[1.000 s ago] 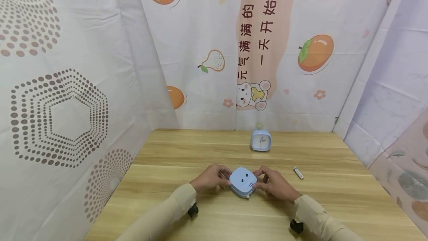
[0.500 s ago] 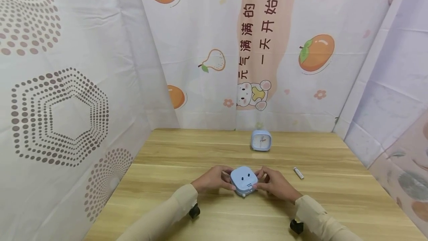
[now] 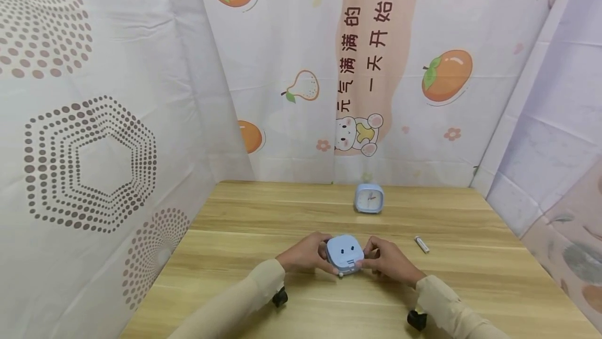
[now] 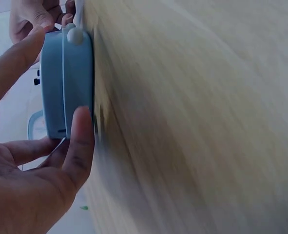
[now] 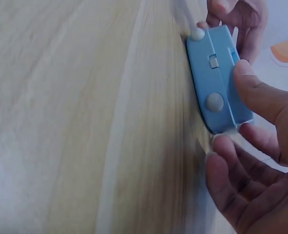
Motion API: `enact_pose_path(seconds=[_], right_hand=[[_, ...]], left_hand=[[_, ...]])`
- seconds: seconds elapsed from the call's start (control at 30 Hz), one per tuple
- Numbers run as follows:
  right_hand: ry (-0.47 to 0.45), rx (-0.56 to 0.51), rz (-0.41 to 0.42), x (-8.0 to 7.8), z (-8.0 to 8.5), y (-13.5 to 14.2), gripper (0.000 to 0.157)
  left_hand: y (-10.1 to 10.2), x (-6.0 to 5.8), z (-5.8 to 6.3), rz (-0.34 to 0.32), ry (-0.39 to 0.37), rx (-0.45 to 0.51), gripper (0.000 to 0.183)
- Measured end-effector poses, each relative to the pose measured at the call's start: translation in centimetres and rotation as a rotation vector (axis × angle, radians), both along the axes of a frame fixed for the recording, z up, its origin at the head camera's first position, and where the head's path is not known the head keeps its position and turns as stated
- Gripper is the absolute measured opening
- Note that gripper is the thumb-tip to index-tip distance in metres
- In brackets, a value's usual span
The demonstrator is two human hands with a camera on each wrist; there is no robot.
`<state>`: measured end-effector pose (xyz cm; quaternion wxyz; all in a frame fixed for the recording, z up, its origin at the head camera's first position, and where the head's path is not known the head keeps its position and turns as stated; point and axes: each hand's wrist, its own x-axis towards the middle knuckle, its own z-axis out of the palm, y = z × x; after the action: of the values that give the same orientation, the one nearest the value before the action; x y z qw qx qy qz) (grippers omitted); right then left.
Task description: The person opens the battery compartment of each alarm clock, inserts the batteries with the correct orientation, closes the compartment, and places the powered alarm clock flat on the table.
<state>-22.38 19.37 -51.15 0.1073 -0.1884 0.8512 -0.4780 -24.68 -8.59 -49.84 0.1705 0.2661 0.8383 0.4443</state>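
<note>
A light blue alarm clock (image 3: 344,255) lies face down on the wooden table, its back with two black knobs and small slots turned up. My left hand (image 3: 305,253) grips its left side, thumb along the near edge and fingers bent round the far side. At the right corner my right hand (image 3: 389,261) holds it, the thumb (image 5: 248,83) pressing the back beside the slots and the other fingers curled at the side. Two round white feet and a small pale switch on the clock's edge (image 5: 207,73) show in the right wrist view.
A second light blue alarm clock (image 3: 369,200) stands upright at the table's back, dial facing me. A small white battery (image 3: 421,244) lies to the right of my right hand. Printed curtains (image 3: 282,166) hang behind and at both sides of the wooden table (image 3: 263,203).
The clock has turned slightly clockwise and shifted a little right. My left hand has followed, its thumb now further along the near edge. The right hand has stayed almost in place.
</note>
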Motion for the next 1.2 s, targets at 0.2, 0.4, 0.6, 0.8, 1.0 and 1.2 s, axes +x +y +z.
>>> enact_pose_path(seconds=[0.2,0.4,0.6,0.8,1.0,1.2], right_hand=[[-0.047,0.007,0.012,0.5,0.0,-0.5,0.036],[-0.055,0.019,0.008,1.0,0.3,-0.8,0.037],[-0.016,0.063,0.001,1.2,0.4,-1.1,0.037],[0.039,0.105,-0.009,1.3,0.3,-1.3,0.036],[0.291,0.155,-0.110,1.5,0.7,-2.0,0.031],[0.589,0.270,-0.050,1.3,1.4,-3.3,0.018]], left_hand=[[0.9,-0.1,-0.5,0.043,0.027,0.001,0.077],[1.4,-0.2,-0.6,0.071,0.001,-0.004,0.083],[1.4,-0.5,-0.8,0.070,0.009,-0.027,0.100],[1.4,-0.8,-0.9,0.055,0.022,-0.011,0.095],[1.3,-1.0,-1.0,0.021,0.038,-0.013,0.082],[1.2,-1.0,-1.0,0.025,0.043,-0.026,0.078]])
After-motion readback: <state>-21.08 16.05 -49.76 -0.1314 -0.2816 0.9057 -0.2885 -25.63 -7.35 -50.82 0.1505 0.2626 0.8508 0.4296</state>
